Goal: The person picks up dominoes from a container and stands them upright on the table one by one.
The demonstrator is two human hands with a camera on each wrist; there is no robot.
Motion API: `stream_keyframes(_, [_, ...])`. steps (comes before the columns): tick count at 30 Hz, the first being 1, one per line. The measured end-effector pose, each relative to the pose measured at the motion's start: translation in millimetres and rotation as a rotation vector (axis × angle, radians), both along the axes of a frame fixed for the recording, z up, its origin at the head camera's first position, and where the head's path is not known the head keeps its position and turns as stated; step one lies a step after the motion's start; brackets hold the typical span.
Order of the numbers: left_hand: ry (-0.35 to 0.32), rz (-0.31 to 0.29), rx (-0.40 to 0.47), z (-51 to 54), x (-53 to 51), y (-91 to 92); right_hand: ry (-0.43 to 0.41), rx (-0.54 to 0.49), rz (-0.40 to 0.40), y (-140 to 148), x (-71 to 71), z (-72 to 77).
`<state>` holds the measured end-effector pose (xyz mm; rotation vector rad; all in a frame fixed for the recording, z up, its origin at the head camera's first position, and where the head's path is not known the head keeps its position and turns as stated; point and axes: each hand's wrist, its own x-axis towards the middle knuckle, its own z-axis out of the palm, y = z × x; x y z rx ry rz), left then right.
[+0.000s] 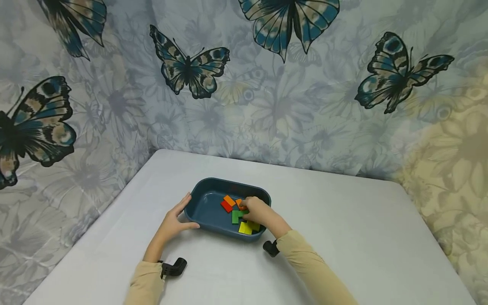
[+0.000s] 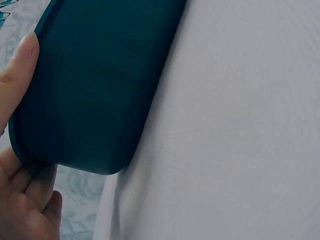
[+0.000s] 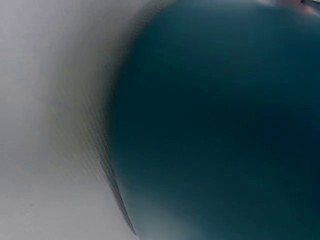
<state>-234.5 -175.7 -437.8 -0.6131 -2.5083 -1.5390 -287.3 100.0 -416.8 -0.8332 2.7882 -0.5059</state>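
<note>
A deep blue oblong tray [image 1: 213, 224] with rounded corners stands on the white table. My left hand [image 1: 174, 221] holds its left end, the thumb at the near side and the fingers round the far corner. In the left wrist view, the thumb [image 2: 25, 62] touches the tray wall [image 2: 95, 90]. My right hand [image 1: 260, 210] reaches into the right half, fingertips at an orange piece [image 1: 239, 202] and beside a green angled piece [image 1: 235, 217]; whether they pinch one is hidden. Near them lie a red piece [image 1: 226, 206], another orange piece [image 1: 229, 200] and yellow pieces [image 1: 245, 228].
White cloth covers the table [image 1: 328, 203] around the tray. Behind it and to the left hangs butterfly-patterned fabric [image 1: 274, 93]. Black wrist cameras sit on both wrists, the left camera [image 1: 175, 267] and the right camera [image 1: 271, 248], close to the tabletop.
</note>
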Motion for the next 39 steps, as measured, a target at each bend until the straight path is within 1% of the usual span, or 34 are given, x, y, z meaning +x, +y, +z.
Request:
stream_keyframes(3, [-0.019,0.014,-0.009,1.2,3.1,-1.0,-0.029,-0.014,-0.014,-2.7,0.3,-4.7])
stream_keyframes(4, [-0.027,0.015,-0.006,0.9,3.6,-1.2,-0.026,-0.011,-0.011,-3.1,-0.1,-6.0])
stream_keyframes(8, [-0.047,0.022,0.031,-1.2,2.6,-0.1,0.028,0.02,0.009,-3.3,-2.4,-5.6])
stream_keyframes(10, [-0.042,0.02,0.045,-1.9,1.4,1.2,0.05,-0.005,0.008,-1.0,-3.0,-3.7])
stream_keyframes(12, [-0.035,0.016,0.052,-2.7,0.3,2.7,0.07,-0.087,0.005,3.4,-1.6,-1.0])
stream_keyframes(15, [-0.026,0.007,0.062,-3.8,-1.1,4.9,0.097,-0.258,-0.02,14.6,2.2,3.4])
stream_keyframes(18, [-0.014,0.006,0.065,-5.8,-1.4,5.4,0.134,-0.417,-0.057,29.9,6.9,6.4])
stream_keyframes(21, [-0.005,0.007,0.064,-7.2,-0.3,3.7,0.158,-0.559,-0.106,46.3,10.3,5.8])
stream_keyframes(25, [-0.001,-0.002,0.083,-7.6,0.9,-0.3,0.191,-0.718,-0.154,63.6,14.8,4.8])
stream_keyframes(28, [0.008,-0.02,0.11,-8.3,2.0,-3.6,0.193,-0.791,-0.184,69.4,26.3,15.2])
stream_keyframes(31, [0.007,-0.025,0.114,-9.2,3.1,-5.1,0.166,-0.81,-0.214,75.3,37.5,25.6])
stream_keyframes(32, [0.003,-0.019,0.107,-9.2,3.7,-5.3,0.154,-0.8,-0.224,77.9,39.8,27.5])
stream_keyframes(33, [-0.001,-0.007,0.097,-8.8,4.2,-5.1,0.133,-0.795,-0.235,81.3,39.8,26.1])
stream_keyframes(36, [-0.001,0.027,0.064,-6.2,4.5,-3.0,0.088,-0.76,-0.25,95.2,31.8,12.8])
stream_keyframes(39, [0.027,0.055,0.04,-4.1,4.7,-0.6,0.059,-0.749,-0.243,107.7,22.9,-3.1])
